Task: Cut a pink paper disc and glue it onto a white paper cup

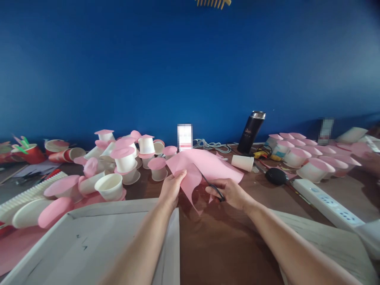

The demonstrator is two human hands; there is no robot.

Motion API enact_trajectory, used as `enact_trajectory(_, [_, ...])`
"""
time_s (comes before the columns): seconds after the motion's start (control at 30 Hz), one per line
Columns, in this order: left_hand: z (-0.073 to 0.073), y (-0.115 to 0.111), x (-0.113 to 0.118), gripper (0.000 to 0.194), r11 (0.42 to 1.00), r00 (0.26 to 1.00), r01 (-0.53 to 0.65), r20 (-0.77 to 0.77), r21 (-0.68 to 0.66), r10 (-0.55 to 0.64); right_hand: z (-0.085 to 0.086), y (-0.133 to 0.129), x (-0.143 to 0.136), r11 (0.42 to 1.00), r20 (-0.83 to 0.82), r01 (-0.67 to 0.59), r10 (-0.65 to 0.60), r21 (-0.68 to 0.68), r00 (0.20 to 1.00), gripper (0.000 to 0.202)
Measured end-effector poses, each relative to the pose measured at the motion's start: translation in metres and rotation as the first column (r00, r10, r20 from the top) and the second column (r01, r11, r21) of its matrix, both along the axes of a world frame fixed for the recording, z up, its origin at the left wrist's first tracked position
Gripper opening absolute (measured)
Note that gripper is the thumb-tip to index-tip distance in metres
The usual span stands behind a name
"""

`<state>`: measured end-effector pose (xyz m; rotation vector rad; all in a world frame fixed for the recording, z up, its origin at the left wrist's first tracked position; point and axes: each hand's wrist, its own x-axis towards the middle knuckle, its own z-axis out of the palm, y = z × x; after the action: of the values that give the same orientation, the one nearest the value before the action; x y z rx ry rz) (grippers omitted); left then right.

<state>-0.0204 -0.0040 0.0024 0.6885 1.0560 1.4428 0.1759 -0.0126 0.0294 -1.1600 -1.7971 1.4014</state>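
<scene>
Pink paper, flexible: the sheet [213, 168] lies mid-view above the brown table [219, 245], its near flap curling down to a point. Left hand [172, 189]: closed in a pinch on the near-left part, thumb on top. Right hand [233, 193]: fingers wrapped round the handles of black scissors [214, 187], whose blades point away and leftward into the sheet. Blade opening: cannot tell, the paper and fingers hide too much.

Notes on cutting well. Judged best to let the left hand turn the paper into the blades, the scissors held at a constant angle; a curve should come out smoother so. Pinch close to the cut but clear of the blade line, as the thumb is not far from it. Light tension only: slack paper would likely fold between the blades, a hard pull could tear it. Long strokes, not snapped fully shut, should avoid nicks. Mind the far-right edge, near the tipped white cup [242, 162]
</scene>
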Motion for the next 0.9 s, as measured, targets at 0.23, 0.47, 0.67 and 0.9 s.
enact_trajectory(0.23, [-0.0046,0.0018,-0.0026,0.047,1.000,0.999,0.003,-0.036,0.015,-0.003,-0.0042,0.0019,0.0017,1.000,-0.026,-0.021,0.021,0.015,0.999,0.042])
enact_trajectory(0.47, [-0.0058,0.0034,-0.0041,0.048,0.998,0.997,0.020,-0.073,0.056,-0.016,0.0005,0.0005,0.0032,0.997,-0.012,-0.045,0.045,0.060,0.999,0.040])
enact_trajectory(0.67, [-0.0068,0.0037,-0.0054,0.048,0.997,0.994,0.029,-0.104,0.067,-0.022,0.0009,-0.0006,0.0038,0.992,-0.012,-0.044,0.046,0.114,0.999,0.039])
enact_trajectory(0.9, [-0.0055,0.0044,-0.0094,0.045,0.997,0.971,0.019,-0.240,0.081,0.001,-0.0027,0.0004,0.0056,0.998,-0.035,-0.048,0.050,0.033,0.998,0.044])
